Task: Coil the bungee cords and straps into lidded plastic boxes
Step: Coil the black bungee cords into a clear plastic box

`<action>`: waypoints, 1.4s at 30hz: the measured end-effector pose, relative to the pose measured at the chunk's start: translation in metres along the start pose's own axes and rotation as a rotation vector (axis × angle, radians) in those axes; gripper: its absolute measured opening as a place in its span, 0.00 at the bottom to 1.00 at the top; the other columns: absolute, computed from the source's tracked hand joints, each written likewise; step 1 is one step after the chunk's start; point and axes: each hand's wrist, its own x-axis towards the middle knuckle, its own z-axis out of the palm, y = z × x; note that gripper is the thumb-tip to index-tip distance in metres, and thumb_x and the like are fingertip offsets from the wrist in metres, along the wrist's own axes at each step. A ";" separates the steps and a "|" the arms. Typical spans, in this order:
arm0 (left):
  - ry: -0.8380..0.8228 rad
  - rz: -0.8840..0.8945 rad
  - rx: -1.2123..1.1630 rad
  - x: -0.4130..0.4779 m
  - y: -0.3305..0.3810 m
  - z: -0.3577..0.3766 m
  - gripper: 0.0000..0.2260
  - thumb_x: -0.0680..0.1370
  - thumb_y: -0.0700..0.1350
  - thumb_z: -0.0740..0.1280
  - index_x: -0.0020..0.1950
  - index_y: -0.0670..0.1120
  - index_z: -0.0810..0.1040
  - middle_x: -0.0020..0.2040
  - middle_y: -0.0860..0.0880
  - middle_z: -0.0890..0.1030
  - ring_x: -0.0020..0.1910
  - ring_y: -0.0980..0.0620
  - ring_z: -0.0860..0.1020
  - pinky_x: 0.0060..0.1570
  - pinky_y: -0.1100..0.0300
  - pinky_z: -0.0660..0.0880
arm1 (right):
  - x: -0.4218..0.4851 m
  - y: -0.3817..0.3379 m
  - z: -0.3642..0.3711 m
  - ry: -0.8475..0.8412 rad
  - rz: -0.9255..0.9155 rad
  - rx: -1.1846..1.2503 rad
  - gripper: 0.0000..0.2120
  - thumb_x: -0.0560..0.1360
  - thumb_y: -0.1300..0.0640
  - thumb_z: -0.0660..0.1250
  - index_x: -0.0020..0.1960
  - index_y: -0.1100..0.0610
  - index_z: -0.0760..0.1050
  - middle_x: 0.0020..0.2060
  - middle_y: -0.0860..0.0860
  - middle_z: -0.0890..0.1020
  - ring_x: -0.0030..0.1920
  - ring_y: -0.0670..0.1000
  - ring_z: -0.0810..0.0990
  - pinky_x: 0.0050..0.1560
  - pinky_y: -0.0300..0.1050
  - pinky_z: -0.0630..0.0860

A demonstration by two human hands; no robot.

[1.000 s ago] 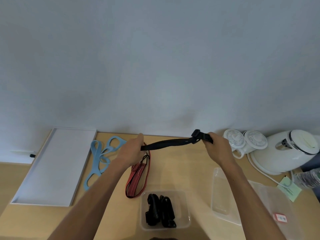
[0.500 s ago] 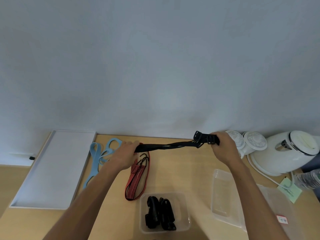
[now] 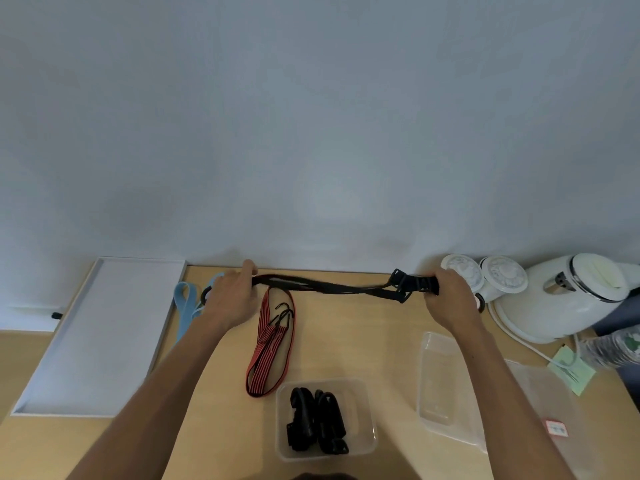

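The left hand [image 3: 230, 299] has its grip curled round the folded end of the black webbing strap [image 3: 329, 289], which is held stretched just above the far side of the table. The right hand [image 3: 450, 299] has its grip closed on the other end, beside the black plastic buckles [image 3: 401, 285]. The strap looks light and limp, its layers likely to slide apart, so the folds and stiff buckles seem the best holds.

On the pale wooden table [image 3: 363, 341] lie a shallow white tray [image 3: 86, 341], a light blue rubber strap [image 3: 185, 306], a red-and-black striped bungee cord [image 3: 273, 344], a clear plastic box [image 3: 367, 441] holding black straps, a clear lid [image 3: 440, 386] and a white kettle [image 3: 568, 299]. A plain pale wall stands behind.
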 end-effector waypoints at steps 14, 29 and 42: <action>0.036 -0.109 -0.006 0.002 0.001 0.005 0.07 0.79 0.42 0.58 0.50 0.40 0.74 0.45 0.43 0.76 0.42 0.46 0.74 0.40 0.54 0.70 | -0.001 0.008 0.004 -0.027 0.036 0.006 0.07 0.73 0.65 0.64 0.51 0.61 0.76 0.45 0.55 0.73 0.41 0.53 0.72 0.40 0.46 0.67; -0.069 -0.092 -0.041 -0.001 -0.003 0.005 0.02 0.79 0.36 0.56 0.50 0.41 0.64 0.35 0.45 0.72 0.30 0.48 0.69 0.27 0.57 0.63 | -0.005 0.012 0.004 -0.033 -0.017 0.021 0.01 0.75 0.60 0.66 0.45 0.58 0.76 0.39 0.52 0.75 0.40 0.53 0.73 0.38 0.46 0.66; -0.128 -0.142 -0.178 0.008 0.006 -0.005 0.07 0.81 0.43 0.56 0.49 0.41 0.69 0.46 0.41 0.76 0.43 0.43 0.73 0.41 0.51 0.70 | -0.004 -0.007 0.001 0.038 0.051 0.235 0.06 0.74 0.58 0.67 0.42 0.57 0.71 0.37 0.51 0.75 0.38 0.52 0.73 0.32 0.42 0.62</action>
